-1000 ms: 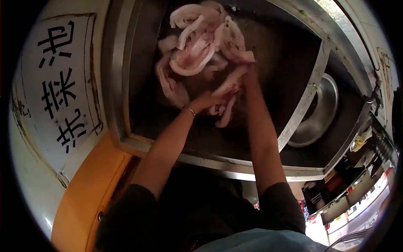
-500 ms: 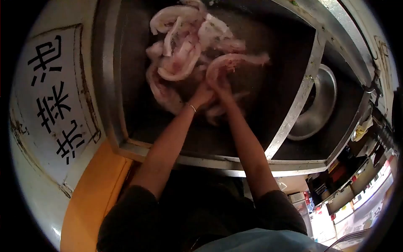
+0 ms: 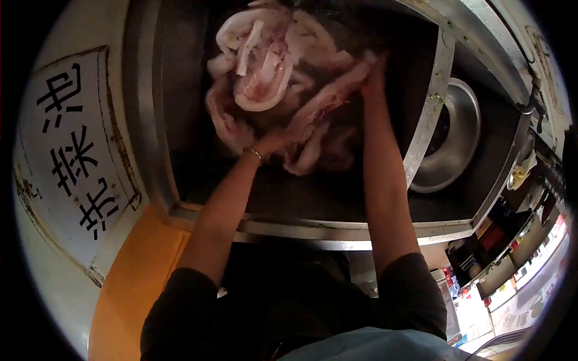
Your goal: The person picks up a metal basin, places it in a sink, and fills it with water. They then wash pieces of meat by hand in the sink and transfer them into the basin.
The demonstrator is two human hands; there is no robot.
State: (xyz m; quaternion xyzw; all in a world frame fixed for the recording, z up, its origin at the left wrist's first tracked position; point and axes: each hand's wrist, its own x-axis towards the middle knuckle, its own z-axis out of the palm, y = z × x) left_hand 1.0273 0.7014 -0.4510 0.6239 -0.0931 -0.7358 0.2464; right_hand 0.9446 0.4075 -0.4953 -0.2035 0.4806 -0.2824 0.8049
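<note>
A long strip of pale pink meat stretches between my two hands in the dark sink basin. At its lower left end my left hand, with a bracelet at the wrist, is closed on it. My right hand is closed on the upper right end. Behind and to the left lies a heap of raw meat pieces with white fat or skin. Other pieces lie just below the strip, blurred in the basin. The fingers of both hands are partly hidden by the meat and by blur.
The metal sink rim runs along the near side. A metal divider separates a second basin, which holds a round steel bowl. A white sign with black characters is on the left, above an orange panel.
My hands have moved apart, the right one up and to the right, the left one slightly left. The meat strip, curved before, is now stretched out diagonally. The camera view has shifted slightly.
</note>
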